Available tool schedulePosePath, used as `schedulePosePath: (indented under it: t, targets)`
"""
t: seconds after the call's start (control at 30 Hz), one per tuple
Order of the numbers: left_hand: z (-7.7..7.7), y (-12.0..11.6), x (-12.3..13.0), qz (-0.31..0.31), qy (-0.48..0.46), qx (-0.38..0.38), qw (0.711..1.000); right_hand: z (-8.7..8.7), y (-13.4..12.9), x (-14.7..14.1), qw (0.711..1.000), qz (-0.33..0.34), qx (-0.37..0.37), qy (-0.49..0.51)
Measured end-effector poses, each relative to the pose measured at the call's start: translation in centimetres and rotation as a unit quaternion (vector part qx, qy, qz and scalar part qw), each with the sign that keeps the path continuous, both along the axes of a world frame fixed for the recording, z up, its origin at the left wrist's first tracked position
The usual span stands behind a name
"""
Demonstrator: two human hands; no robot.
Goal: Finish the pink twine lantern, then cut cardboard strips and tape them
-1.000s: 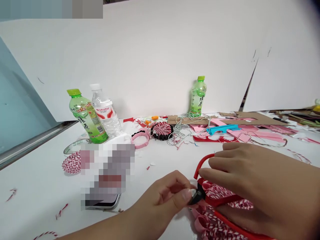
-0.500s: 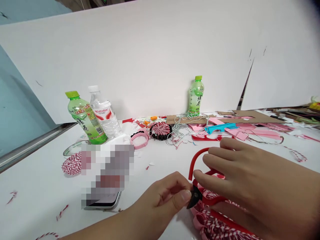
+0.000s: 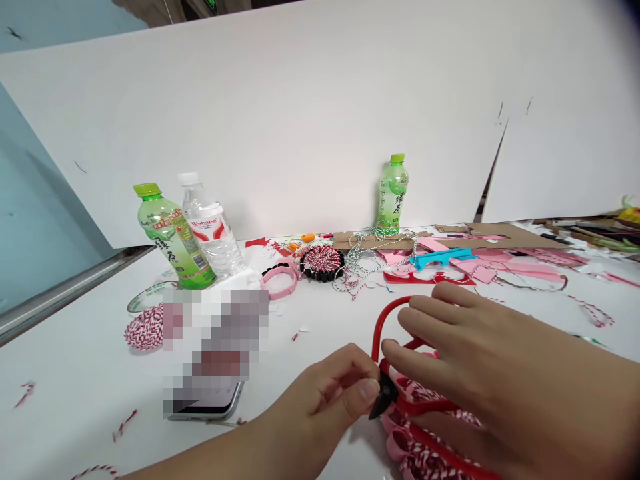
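Note:
My right hand (image 3: 487,357) holds red-handled scissors (image 3: 384,397), the loops around its fingers and the dark blades pointing down and left. My left hand (image 3: 335,400) is closed in a pinch, its fingertips right against the blades. Whatever lies between finger and thumb is too hidden to make out. Beneath the scissors and my right hand is a piece of red-and-white twisted cord (image 3: 427,463) edged with pink loops (image 3: 399,443); my right hand covers much of it.
Left of my hands lie a phone (image 3: 213,407), partly blurred, and a red-and-white cord coil (image 3: 145,328). Bottles (image 3: 175,247) stand behind them, another green bottle (image 3: 393,197) against the white panel (image 3: 310,120). Pink scraps (image 3: 530,268), cardboard (image 3: 525,235) and tangled string (image 3: 360,257) spread along the back.
My right hand and the scissors have shifted slightly left, toward my left hand. My left hand keeps its pinch and has barely moved.

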State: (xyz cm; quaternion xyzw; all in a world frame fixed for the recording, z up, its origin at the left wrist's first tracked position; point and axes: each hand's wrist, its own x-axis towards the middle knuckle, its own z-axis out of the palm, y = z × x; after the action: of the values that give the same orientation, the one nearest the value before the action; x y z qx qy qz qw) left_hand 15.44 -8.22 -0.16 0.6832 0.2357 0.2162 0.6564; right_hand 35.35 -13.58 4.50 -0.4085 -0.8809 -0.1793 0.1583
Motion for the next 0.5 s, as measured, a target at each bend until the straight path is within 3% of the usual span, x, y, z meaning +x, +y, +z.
schedulePosePath:
  t: [0.23, 0.4, 0.5]
  targets:
    - [0.11, -0.13, 0.0, 0.001, -0.014, -0.012, 1.0, 0.12, 0.22, -0.46, 0.999, -0.003, -0.022, 0.028]
    - [0.06, -0.24, -0.05, 0.01, -0.01, -0.001, 1.0, -0.1, 0.0, -0.34, 1.0, 0.005, 0.022, -0.013]
    - [0.11, -0.26, -0.19, 0.007, -0.002, 0.004, 1.0, -0.13, -0.06, -0.41, 1.0, -0.004, 0.012, 0.003]
